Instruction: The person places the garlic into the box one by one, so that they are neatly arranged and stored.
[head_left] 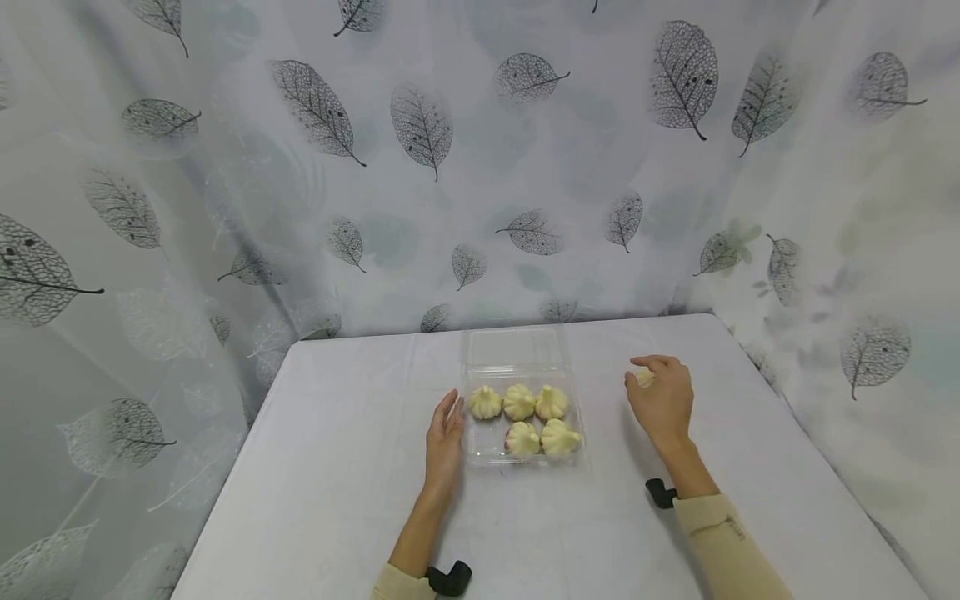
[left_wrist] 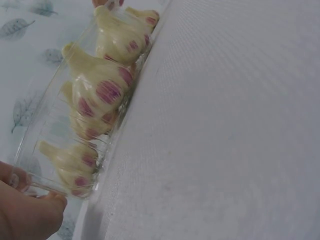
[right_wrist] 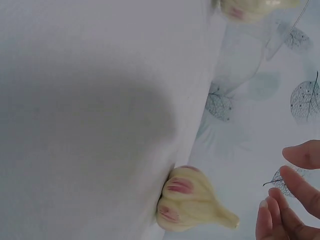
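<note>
A clear plastic container [head_left: 487, 454] with its lid folded back holds several garlic bulbs [head_left: 519, 402], three in the back row and two in the front. My left hand [head_left: 446, 437] lies along the container's left side, fingers extended; the left wrist view has its thumb and a finger at the box's corner. Over to the right, a single garlic bulb [right_wrist: 190, 200] sits on the table. Above it hovers my right hand [head_left: 663, 400], thumb and fingers spread apart with nothing between them. In the head view this hand partly hides that bulb.
The container's open lid [head_left: 516, 348] lies toward the back of the white table [head_left: 360, 467]. A leaf-printed curtain [head_left: 450, 208] hangs behind the table and at both sides. Black wrist mounts [head_left: 450, 578] show near both sleeves.
</note>
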